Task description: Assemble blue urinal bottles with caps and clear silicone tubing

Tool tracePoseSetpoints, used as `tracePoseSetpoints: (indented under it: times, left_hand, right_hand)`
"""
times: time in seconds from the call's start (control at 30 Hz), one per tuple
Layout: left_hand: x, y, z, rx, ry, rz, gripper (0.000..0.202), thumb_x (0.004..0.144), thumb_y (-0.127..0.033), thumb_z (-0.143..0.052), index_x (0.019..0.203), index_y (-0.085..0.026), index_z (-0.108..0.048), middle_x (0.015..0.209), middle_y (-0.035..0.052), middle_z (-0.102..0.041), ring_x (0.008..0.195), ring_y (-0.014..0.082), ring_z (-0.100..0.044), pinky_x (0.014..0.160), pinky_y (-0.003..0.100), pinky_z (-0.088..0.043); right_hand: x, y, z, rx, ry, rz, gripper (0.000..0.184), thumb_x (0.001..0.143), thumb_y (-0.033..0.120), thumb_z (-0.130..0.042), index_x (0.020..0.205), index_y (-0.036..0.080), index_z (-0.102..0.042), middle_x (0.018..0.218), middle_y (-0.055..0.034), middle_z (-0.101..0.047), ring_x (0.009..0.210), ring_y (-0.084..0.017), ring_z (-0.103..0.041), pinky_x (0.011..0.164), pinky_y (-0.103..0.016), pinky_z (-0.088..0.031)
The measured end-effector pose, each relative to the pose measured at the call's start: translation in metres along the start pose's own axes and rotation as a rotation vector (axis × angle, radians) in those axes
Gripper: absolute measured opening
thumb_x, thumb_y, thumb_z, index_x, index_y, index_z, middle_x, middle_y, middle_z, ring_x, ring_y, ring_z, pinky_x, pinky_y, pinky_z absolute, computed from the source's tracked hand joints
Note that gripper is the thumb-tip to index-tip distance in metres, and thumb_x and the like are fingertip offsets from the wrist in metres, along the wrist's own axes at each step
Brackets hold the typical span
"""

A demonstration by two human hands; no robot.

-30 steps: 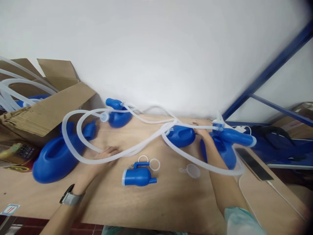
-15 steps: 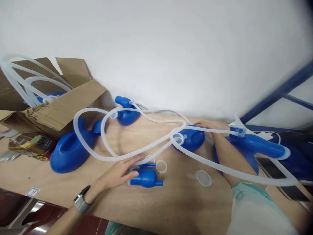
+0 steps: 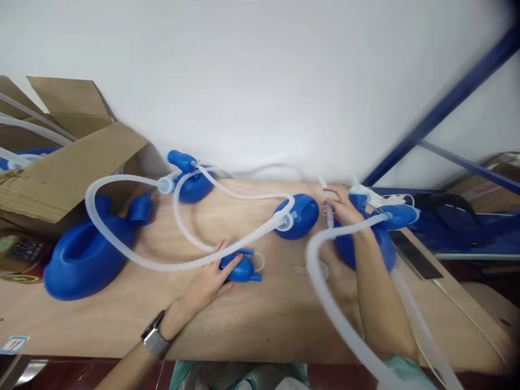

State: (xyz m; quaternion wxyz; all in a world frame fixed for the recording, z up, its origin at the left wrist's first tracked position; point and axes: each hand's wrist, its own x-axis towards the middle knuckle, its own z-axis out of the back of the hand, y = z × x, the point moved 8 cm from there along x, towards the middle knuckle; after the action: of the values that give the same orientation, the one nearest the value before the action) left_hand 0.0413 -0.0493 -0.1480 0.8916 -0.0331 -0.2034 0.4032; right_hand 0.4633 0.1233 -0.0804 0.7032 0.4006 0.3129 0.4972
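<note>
My left hand [image 3: 209, 284] lies with its fingers spread over a small blue bulb-shaped plastic fitting [image 3: 242, 269], which has a short spout and a thin clear loop with a cap. My right hand [image 3: 341, 208] has its fingers curled round the end of a translucent plastic tube [image 3: 329, 214], held near upright. A longer translucent tube [image 3: 325, 287] runs from a blue nozzle [image 3: 400, 215] at the right. Below my right wrist sits a blue bottle [image 3: 379, 249], partly hidden by the arm. A round blue bottle [image 3: 303, 214] stands between my hands, a tube across its mouth.
A large blue handled bottle [image 3: 87, 260] lies at left beside an open cardboard box [image 3: 77, 168] holding tubes. Another blue bottle [image 3: 197, 187] stands near the wall. A clear cap [image 3: 319, 269] lies on the table [image 3: 260, 330]. A phone [image 3: 414, 252] and blue metal frame [image 3: 442, 108] are at right.
The view has turned right. My right hand has come from behind the middle bottle and now holds a tube end. My left fingers have moved onto the small blue fitting.
</note>
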Motion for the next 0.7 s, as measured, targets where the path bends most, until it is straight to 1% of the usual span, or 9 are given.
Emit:
tracePoseSetpoints:
  times: [0.13, 0.2, 0.3, 0.33, 0.4, 0.47, 0.57, 0.63, 0.7]
  left_hand:
    - [0.001, 0.006, 0.006, -0.079, -0.084, -0.035, 0.072, 0.099, -0.029, -0.07, 0.165, -0.034, -0.04, 0.175, 0.0181, -0.03, 0.157, 0.0435, -0.039, 0.12, 0.065, -0.045]
    - [-0.001, 0.006, 0.016, -0.129, -0.132, -0.049, 0.071, 0.097, -0.041, -0.074, 0.162, -0.033, -0.046, 0.17, 0.0193, -0.037, 0.154, 0.0449, -0.043, 0.119, 0.066, -0.046]
    - [-0.008, 0.0, 0.038, -0.23, -0.226, -0.046, 0.081, 0.087, -0.058, -0.082, 0.157, -0.031, -0.054, 0.163, 0.0205, -0.046, 0.146, 0.0452, -0.052, 0.116, 0.063, -0.05]
    - [-0.011, -0.003, 0.046, -0.286, -0.263, -0.037, 0.082, 0.084, -0.061, -0.084, 0.155, -0.03, -0.057, 0.161, 0.0203, -0.05, 0.143, 0.0443, -0.055, 0.116, 0.062, -0.05]
    - [-0.016, -0.01, 0.054, -0.449, -0.316, 0.005, 0.083, 0.078, -0.067, -0.086, 0.148, -0.03, -0.064, 0.151, 0.0192, -0.059, 0.136, 0.0425, -0.061, 0.114, 0.06, -0.052]
    - [-0.021, -0.011, 0.049, -0.69, -0.343, 0.138, 0.086, 0.072, -0.078, -0.083, 0.141, -0.027, -0.069, 0.139, 0.018, -0.067, 0.125, 0.0405, -0.067, 0.108, 0.058, -0.056]
    - [-0.03, -0.001, 0.023, -1.102, -0.389, 0.517, 0.098, 0.071, -0.091, -0.071, 0.143, -0.024, -0.065, 0.126, 0.017, -0.074, 0.109, 0.036, -0.074, 0.095, 0.052, -0.063]
    - [-0.033, 0.0, 0.01, -1.286, -0.421, 0.714, 0.1, 0.074, -0.09, -0.07, 0.149, -0.024, -0.057, 0.126, 0.0153, -0.075, 0.111, 0.0347, -0.074, 0.098, 0.052, -0.063]
    - [-0.026, -0.004, 0.011, -1.36, -0.418, 0.76, 0.099, 0.076, -0.085, -0.072, 0.153, -0.027, -0.053, 0.13, 0.0128, -0.074, 0.12, 0.0344, -0.072, 0.105, 0.053, -0.06]
  right_hand:
    - [-0.065, -0.018, -0.002, 0.306, 0.029, 0.094, 0.033, 0.094, 0.052, -0.062, 0.115, 0.027, -0.072, 0.09, -0.0054, -0.074, 0.086, -0.025, -0.075, 0.072, -0.035, -0.063]
    - [-0.09, -0.026, -0.005, 0.307, 0.071, 0.156, 0.035, 0.096, 0.052, -0.058, 0.115, 0.027, -0.074, 0.095, -0.0082, -0.077, 0.094, -0.029, -0.076, 0.075, -0.039, -0.063]
    - [-0.122, -0.029, -0.018, 0.109, 0.168, 0.35, 0.037, 0.099, 0.043, -0.053, 0.129, 0.03, -0.072, 0.106, -0.0096, -0.079, 0.095, -0.03, -0.076, 0.075, -0.043, -0.063]
    - [-0.132, -0.026, -0.022, 0.003, 0.156, 0.455, 0.038, 0.1, 0.039, -0.054, 0.133, 0.03, -0.07, 0.108, -0.0094, -0.079, 0.092, -0.029, -0.076, 0.075, -0.043, -0.063]
    - [-0.153, -0.016, -0.028, -0.242, 0.025, 0.703, 0.039, 0.1, 0.032, -0.057, 0.136, 0.028, -0.068, 0.105, -0.009, -0.075, 0.085, -0.026, -0.072, 0.074, -0.042, -0.062]
    - [-0.172, -0.006, -0.036, -0.422, -0.13, 0.891, 0.034, 0.099, 0.031, -0.062, 0.131, 0.025, -0.071, 0.096, -0.0084, -0.068, 0.08, -0.024, -0.066, 0.07, -0.04, -0.059]
    - [-0.192, 0.007, -0.049, -0.554, -0.266, 1.032, 0.023, 0.094, 0.036, -0.074, 0.114, 0.025, -0.078, 0.094, -0.0097, -0.065, 0.082, -0.027, -0.061, 0.069, -0.041, -0.053]
    - [-0.203, 0.02, -0.059, -0.618, -0.295, 1.132, 0.018, 0.092, 0.034, -0.077, 0.107, 0.024, -0.078, 0.101, -0.0111, -0.07, 0.09, -0.029, -0.063, 0.076, -0.044, -0.052]
    - [-0.211, 0.033, -0.067, -0.66, -0.285, 1.21, 0.015, 0.095, 0.028, -0.072, 0.109, 0.024, -0.076, 0.106, -0.0099, -0.075, 0.101, -0.03, -0.067, 0.088, -0.046, -0.051]
